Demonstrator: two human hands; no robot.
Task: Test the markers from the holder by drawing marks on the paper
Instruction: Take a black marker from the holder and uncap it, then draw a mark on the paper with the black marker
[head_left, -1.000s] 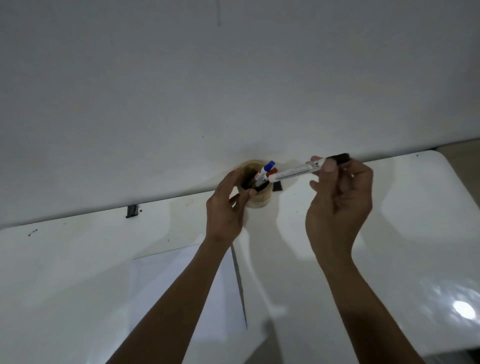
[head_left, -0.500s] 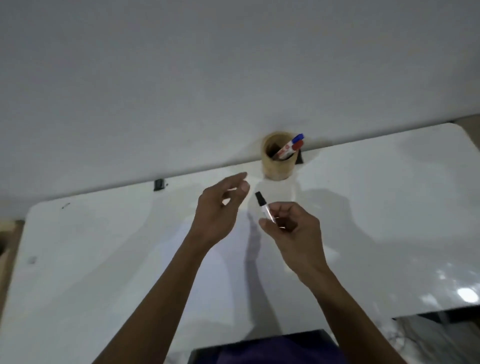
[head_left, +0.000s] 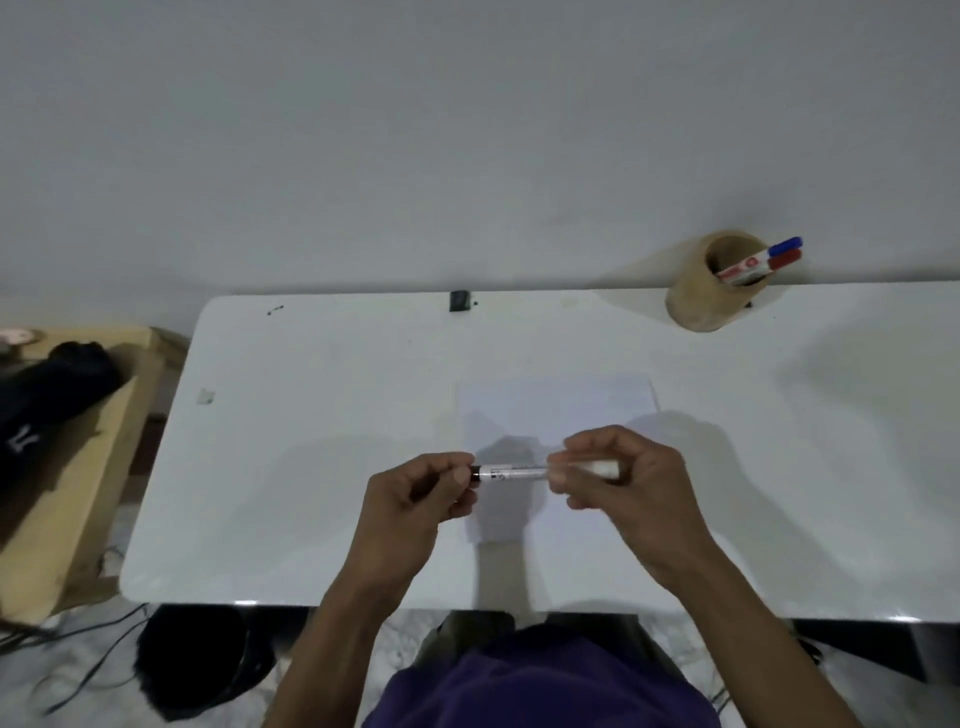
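Marker (head_left: 511, 473), a light, stiff, smooth stick, hangs level just above the paper (head_left: 556, 410); barrel and cap are the natural holds. Left hand (head_left: 415, 499) has its fingers (head_left: 460, 475) pinched on the black cap end, right hand (head_left: 631, 486) closed around the barrel. Holder (head_left: 698, 299) stands well beyond the paper.

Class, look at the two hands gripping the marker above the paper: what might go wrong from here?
1. The left hand pinches the black cap end and the right hand the marker barrel; a sudden release could smear ink on fingers.
2. The paper lies loose, so it may slide while marking.
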